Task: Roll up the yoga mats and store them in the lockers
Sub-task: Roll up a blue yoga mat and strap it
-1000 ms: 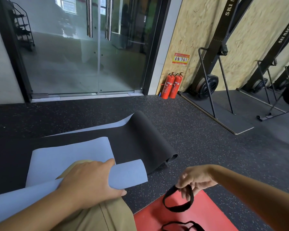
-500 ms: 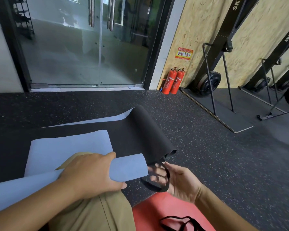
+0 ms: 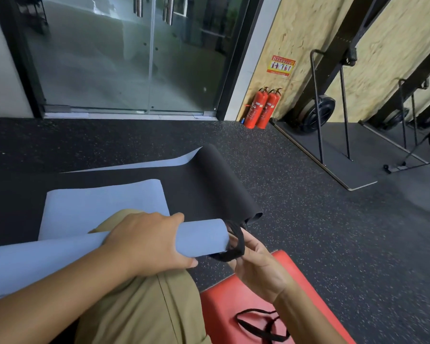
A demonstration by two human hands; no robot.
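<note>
1. Where the rolled blue mat lies across the tan-trousered knee, gripped by the left hand near its right-hand end, fingers curled over the top and thumb wrapped under toward 6 o'clock.
2. Just at 3 o'clock of that roll's end, right hand palm-up, fingers and thumb closed in a pinch on a black strap loop.
3. Loop touching the open end of the roll; cannot tell whether already over the rim or only against it.
4. At 12 o'clock of the left hand, a loose flap of the same blue spread flat; cannot tell from here how joined to the roll.
5. Beneath and beyond that, a black mat spread on the floor, right edge curled up into a low roll toward 2 o'clock, pale underside showing at its far corner.
6. At 5 o'clock of the right hand, a red mat on the floor, with a second black strap lying tangled on it.
7. Dark speckled rubber floor all round.
8. At 12 o'clock, glass doors with metal handles.
9. At 1 o'clock, two red fire extinguishers standing side by side against a chipboard wall, with a red and yellow notice above.
10. At 2 o'clock, black exercise machines leaning on that wall, their bases on a dark floor panel.
</note>
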